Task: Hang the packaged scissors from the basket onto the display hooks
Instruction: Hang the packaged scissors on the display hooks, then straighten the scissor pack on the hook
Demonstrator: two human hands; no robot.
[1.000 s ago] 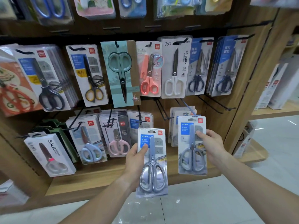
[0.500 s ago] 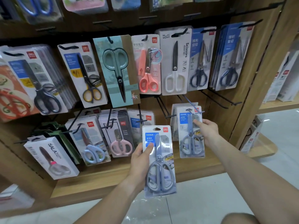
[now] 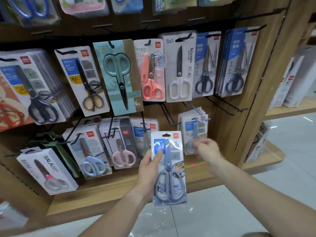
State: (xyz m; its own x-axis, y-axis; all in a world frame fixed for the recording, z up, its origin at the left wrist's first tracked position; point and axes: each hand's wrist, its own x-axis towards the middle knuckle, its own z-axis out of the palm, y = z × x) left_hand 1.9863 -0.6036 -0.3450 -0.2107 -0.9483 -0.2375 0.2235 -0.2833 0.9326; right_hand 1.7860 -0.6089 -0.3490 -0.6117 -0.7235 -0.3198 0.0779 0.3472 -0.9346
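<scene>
the left hand (image 3: 148, 170) grips a packaged pair of grey-handled scissors (image 3: 168, 168) upright before the wooden display rack (image 3: 227, 130), thumb on its blue label. the right hand (image 3: 207, 148) is blurred beside a hung stack of matching packs (image 3: 194, 127) at the lower row's right end; its grip cannot be told.

L hand (image 3: 148, 170) grips a grey-handled HOME scissors pack (image 3: 168, 168) at centre frame, thumb on its blue label. R hand (image 3: 206, 148), blurred, sits just right of it, at the foot of a matching pack stack (image 3: 194, 129) on a hook (image 3: 199, 112), possibly touching. White SALA pack (image 3: 46, 170) lower left.
</scene>
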